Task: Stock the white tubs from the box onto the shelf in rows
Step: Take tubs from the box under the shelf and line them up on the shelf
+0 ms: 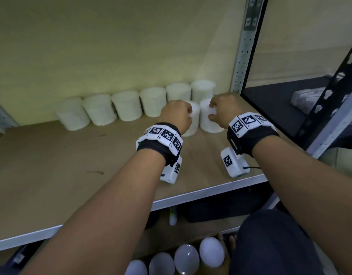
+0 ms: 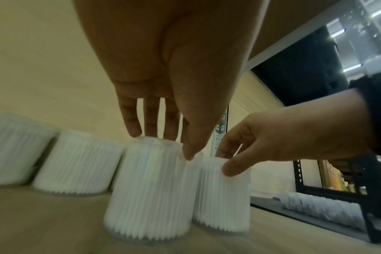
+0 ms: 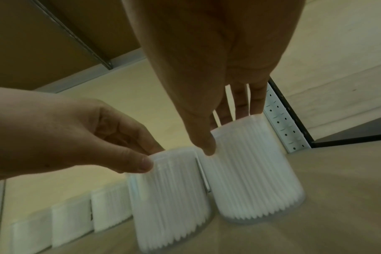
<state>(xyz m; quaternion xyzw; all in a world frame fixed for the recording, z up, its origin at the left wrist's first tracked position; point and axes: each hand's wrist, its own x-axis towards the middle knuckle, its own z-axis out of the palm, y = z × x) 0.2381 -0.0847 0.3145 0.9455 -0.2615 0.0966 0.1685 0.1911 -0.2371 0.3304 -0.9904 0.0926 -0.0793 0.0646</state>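
Head view: left hand (image 1: 176, 114) and right hand (image 1: 220, 112) each grip one tub top, setting both upright before the back row (image 1: 129, 108) on the shelf (image 1: 72, 165), starting a second row.

A stockroom or shop backroom: slotted metal shelving (image 1: 243, 56) (wooden boards), rows of identical white tubs (image 1: 127, 108).

Two upright ribbed white tubs (image 1: 208, 121) side by side before a six-tub back row (image 1: 129, 108) on the shelf (image 1: 52, 175)

Eight white tubs (image 1: 129, 108) on shelf (image 1: 52, 165)
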